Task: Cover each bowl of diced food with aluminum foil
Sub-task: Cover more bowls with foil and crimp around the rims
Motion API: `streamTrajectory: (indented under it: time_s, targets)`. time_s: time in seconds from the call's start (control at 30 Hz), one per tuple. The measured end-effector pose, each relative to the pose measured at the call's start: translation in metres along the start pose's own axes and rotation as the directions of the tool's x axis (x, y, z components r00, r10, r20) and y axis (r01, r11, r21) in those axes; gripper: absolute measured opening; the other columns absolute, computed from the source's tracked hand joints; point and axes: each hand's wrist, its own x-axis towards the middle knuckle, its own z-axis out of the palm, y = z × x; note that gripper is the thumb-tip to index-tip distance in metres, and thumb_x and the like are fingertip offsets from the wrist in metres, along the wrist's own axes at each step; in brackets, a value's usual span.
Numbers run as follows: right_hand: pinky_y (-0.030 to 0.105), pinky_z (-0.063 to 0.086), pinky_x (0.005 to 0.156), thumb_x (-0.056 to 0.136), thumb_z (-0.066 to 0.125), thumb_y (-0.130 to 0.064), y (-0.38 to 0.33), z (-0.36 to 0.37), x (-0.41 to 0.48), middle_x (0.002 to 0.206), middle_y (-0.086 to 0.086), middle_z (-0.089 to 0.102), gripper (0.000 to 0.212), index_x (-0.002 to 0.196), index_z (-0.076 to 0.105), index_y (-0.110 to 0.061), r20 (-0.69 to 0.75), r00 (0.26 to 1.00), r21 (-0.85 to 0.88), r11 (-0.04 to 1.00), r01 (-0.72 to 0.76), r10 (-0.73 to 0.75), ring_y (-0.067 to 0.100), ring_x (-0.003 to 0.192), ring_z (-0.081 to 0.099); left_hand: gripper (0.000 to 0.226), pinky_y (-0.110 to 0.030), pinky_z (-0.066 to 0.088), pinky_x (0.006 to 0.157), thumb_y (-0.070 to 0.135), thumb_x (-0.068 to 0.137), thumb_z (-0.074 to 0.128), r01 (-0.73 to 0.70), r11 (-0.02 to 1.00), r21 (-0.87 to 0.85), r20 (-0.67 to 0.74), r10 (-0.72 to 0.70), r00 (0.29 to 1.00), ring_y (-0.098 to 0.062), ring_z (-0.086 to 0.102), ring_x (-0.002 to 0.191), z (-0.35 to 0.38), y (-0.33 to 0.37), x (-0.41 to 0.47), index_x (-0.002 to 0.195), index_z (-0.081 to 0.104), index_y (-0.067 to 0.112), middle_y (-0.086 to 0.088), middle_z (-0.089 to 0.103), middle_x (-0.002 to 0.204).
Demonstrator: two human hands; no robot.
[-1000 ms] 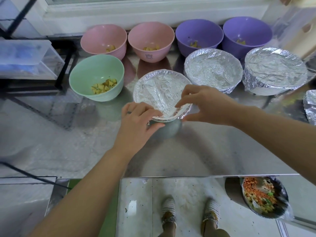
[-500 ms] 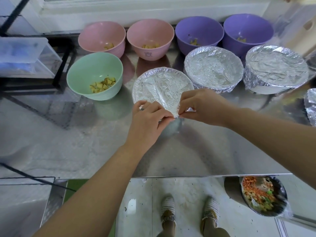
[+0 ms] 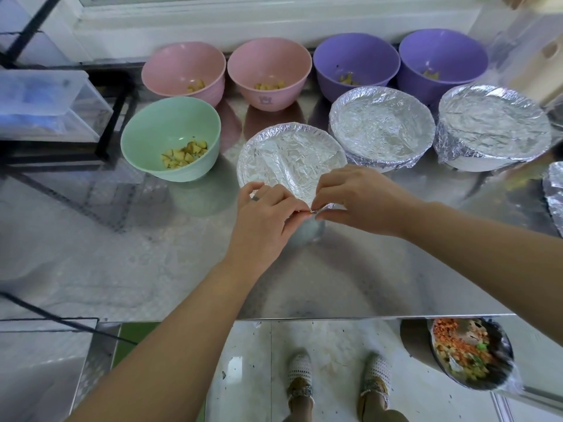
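A foil-covered bowl [image 3: 289,156] stands in the middle of the steel table. My left hand [image 3: 265,217] and my right hand [image 3: 359,199] meet at its near rim, and both pinch the foil edge there. To its right stand two more foil-covered bowls [image 3: 382,126] [image 3: 492,123]. An open green bowl [image 3: 170,138] with diced food is at the left. Behind are two open pink bowls [image 3: 184,71] [image 3: 269,71] and two open purple bowls [image 3: 356,65] [image 3: 441,59], each with diced food.
The steel table [image 3: 122,254] ends at a near edge below my forearms. A foil-wrapped thing [image 3: 556,193] shows at the right edge. Clear plastic drawers [image 3: 45,105] stand at the left. Below the table sits a bowl of mixed chopped food [image 3: 469,354] near my feet.
Both hands have moved from the sides of the near rim toward each other and now meet at its nearest point, pinching the foil edge.
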Motion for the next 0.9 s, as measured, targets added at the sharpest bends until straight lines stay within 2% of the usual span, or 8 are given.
streamTrajectory:
  time_s: [0.2, 0.4, 0.5, 0.63, 0.7, 0.83, 0.9]
  targets:
    - [0.032, 0.049, 0.07, 0.086, 0.067, -0.023, -0.004, 0.006, 0.005, 0.079, -0.005, 0.065, 0.009, 0.082, 0.073, -0.018, -0.032, 0.998, 0.038, 0.998, -0.056, 0.057, 0.021, 0.072, 0.062, 0.017, -0.043, 0.039, 0.099, 0.034, 0.093, 0.067, -0.001, 1.0, 0.002, -0.023, 0.001, 1.0, -0.018, 0.064, 0.076, 0.002, 0.001, 0.001, 0.089, 0.076, 0.021, 0.005, 0.067, 0.085]
    - [0.034, 0.05, 0.067, 0.084, 0.068, -0.019, -0.009, 0.01, 0.005, 0.075, -0.002, 0.064, 0.01, 0.076, 0.071, -0.015, -0.114, 0.992, 0.007, 0.998, -0.054, 0.055, 0.023, 0.066, 0.061, 0.014, -0.039, 0.037, 0.099, 0.033, 0.092, 0.069, -0.004, 1.0, 0.005, -0.035, 0.004, 0.999, -0.017, 0.062, 0.074, 0.002, 0.0, 0.002, 0.089, 0.076, 0.021, 0.005, 0.066, 0.084]
    - [0.036, 0.05, 0.069, 0.085, 0.075, -0.023, -0.007, 0.008, 0.005, 0.081, -0.003, 0.065, 0.006, 0.083, 0.072, -0.018, -0.066, 0.997, -0.005, 1.0, -0.028, 0.027, 0.024, 0.072, 0.063, 0.015, -0.039, 0.036, 0.1, 0.034, 0.092, 0.069, -0.013, 1.0, -0.002, -0.029, 0.013, 0.999, -0.018, 0.062, 0.074, 0.0, -0.001, 0.002, 0.088, 0.076, 0.021, 0.006, 0.066, 0.085]
    - [0.034, 0.046, 0.082, 0.077, 0.087, -0.031, 0.013, -0.011, -0.003, 0.101, -0.004, 0.067, 0.03, 0.104, 0.075, -0.024, 0.065, 0.994, 0.004, 0.996, -0.086, 0.085, 0.02, 0.088, 0.066, 0.018, -0.044, 0.038, 0.101, 0.034, 0.095, 0.064, -0.027, 1.0, -0.002, -0.012, 0.027, 1.0, -0.018, 0.061, 0.077, -0.002, -0.005, 0.001, 0.088, 0.075, 0.021, 0.007, 0.065, 0.086]
    - [0.032, 0.045, 0.08, 0.078, 0.086, -0.027, 0.022, -0.018, -0.007, 0.102, -0.004, 0.068, 0.027, 0.103, 0.077, -0.026, 0.078, 0.992, -0.004, 0.995, -0.103, 0.103, 0.022, 0.087, 0.067, 0.02, -0.044, 0.037, 0.102, 0.035, 0.096, 0.063, -0.028, 0.999, 0.015, -0.014, 0.028, 1.0, -0.018, 0.061, 0.077, -0.002, -0.006, 0.001, 0.087, 0.075, 0.021, 0.007, 0.064, 0.086]
    - [0.035, 0.053, 0.071, 0.086, 0.074, -0.023, 0.022, -0.014, -0.003, 0.093, -0.006, 0.069, 0.006, 0.091, 0.077, -0.023, 0.044, 0.998, -0.006, 0.999, -0.044, 0.044, 0.023, 0.081, 0.067, 0.022, -0.041, 0.034, 0.103, 0.036, 0.096, 0.062, -0.024, 1.0, 0.01, -0.025, 0.025, 0.999, -0.018, 0.06, 0.076, -0.001, -0.006, 0.001, 0.087, 0.075, 0.021, 0.007, 0.064, 0.086]
    - [0.038, 0.055, 0.066, 0.086, 0.069, -0.024, 0.021, -0.009, -0.001, 0.087, -0.004, 0.068, 0.007, 0.086, 0.075, -0.02, 0.012, 1.0, -0.014, 1.0, -0.01, 0.01, 0.023, 0.078, 0.067, 0.022, -0.04, 0.034, 0.103, 0.036, 0.096, 0.062, -0.022, 1.0, 0.009, -0.024, 0.022, 0.999, -0.017, 0.06, 0.077, -0.001, -0.006, 0.001, 0.087, 0.074, 0.022, 0.008, 0.064, 0.086]
